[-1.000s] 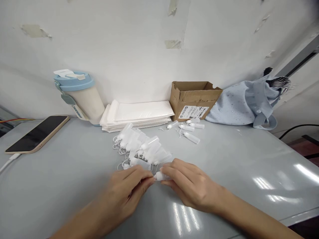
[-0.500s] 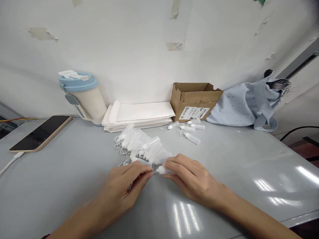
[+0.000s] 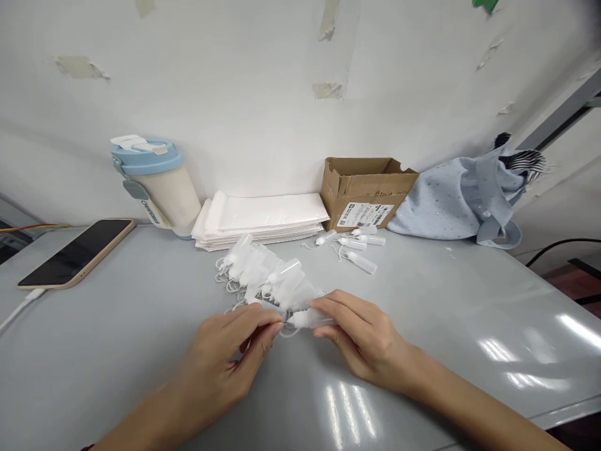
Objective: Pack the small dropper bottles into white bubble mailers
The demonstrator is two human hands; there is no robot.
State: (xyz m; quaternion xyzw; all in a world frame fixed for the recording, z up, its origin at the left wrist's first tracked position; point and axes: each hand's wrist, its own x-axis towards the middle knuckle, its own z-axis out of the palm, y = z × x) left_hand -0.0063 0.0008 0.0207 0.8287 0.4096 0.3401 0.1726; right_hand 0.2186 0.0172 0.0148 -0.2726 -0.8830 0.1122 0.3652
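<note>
My right hand (image 3: pixel 364 335) grips a small translucent dropper bottle (image 3: pixel 307 319) by its body, tip pointing left, just above the grey table (image 3: pixel 117 351). My left hand (image 3: pixel 230 351) pinches at the bottle's tip with thumb and forefinger, where a thin white tethered cap loop hangs. Right behind both hands lies a pile of several similar small bottles (image 3: pixel 267 275). A few more bottles (image 3: pixel 359 247) lie near the cardboard box.
An open cardboard box (image 3: pixel 366 188) stands at the back wall beside a stack of white bags (image 3: pixel 263 216). A blue-lidded cup (image 3: pixel 157 185) and a phone (image 3: pixel 77 250) on a cable are at the left. A light blue cloth bag (image 3: pixel 464 194) lies at the right.
Both hands have drawn slightly closer to the pile, and the bottle in my right hand is more exposed, its tip now meeting my left fingertips.
</note>
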